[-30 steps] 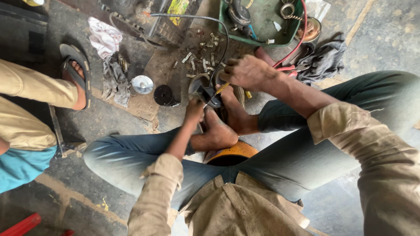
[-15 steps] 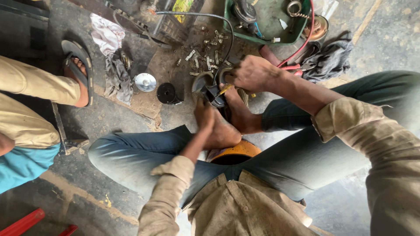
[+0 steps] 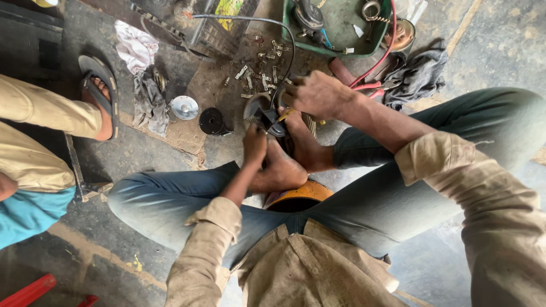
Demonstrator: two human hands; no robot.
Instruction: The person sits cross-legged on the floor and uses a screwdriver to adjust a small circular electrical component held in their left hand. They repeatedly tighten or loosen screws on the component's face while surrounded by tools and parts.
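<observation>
- Head view, centre of frame: left hand [image 3: 254,146], fingers curled down onto a dark round metal part [image 3: 267,116] that sits on the floor between the person's bare feet [image 3: 284,165]; the hand presses on its near edge, and how tight the grip is cannot be told.
- Head view, just right of centre: right hand [image 3: 315,94], fingers closed around a yellow-handled tool [image 3: 286,115] whose tip meets the top of the dark round metal part.
- Head view, upper centre: black cable [image 3: 267,25] arching from the upper left down to the dark round metal part.
- Head view, above the hands: scattered small bolts and screws [image 3: 256,71] lying on the dirty concrete floor [image 3: 165,153].
- Head view, left of the hands: black round cap [image 3: 211,120] and, just beside it, a shiny metal disc [image 3: 185,107], both on the floor.
- Head view, upper left: white rag [image 3: 135,45] and a grey rag [image 3: 149,102] below it.
- Head view, top right: green tray [image 3: 341,48] holding metal parts and wires; a red cable [image 3: 382,59] runs from it towards red-handled pliers [image 3: 372,86].
- Head view, right of the tray: dark cloth [image 3: 418,77] bunched on the floor.
- Head view, lower centre: orange round object [image 3: 296,193] under the person's legs.
- Head view, far left: another person's foot in a sandal [image 3: 101,94] and tan trouser leg [image 3: 40,111].
</observation>
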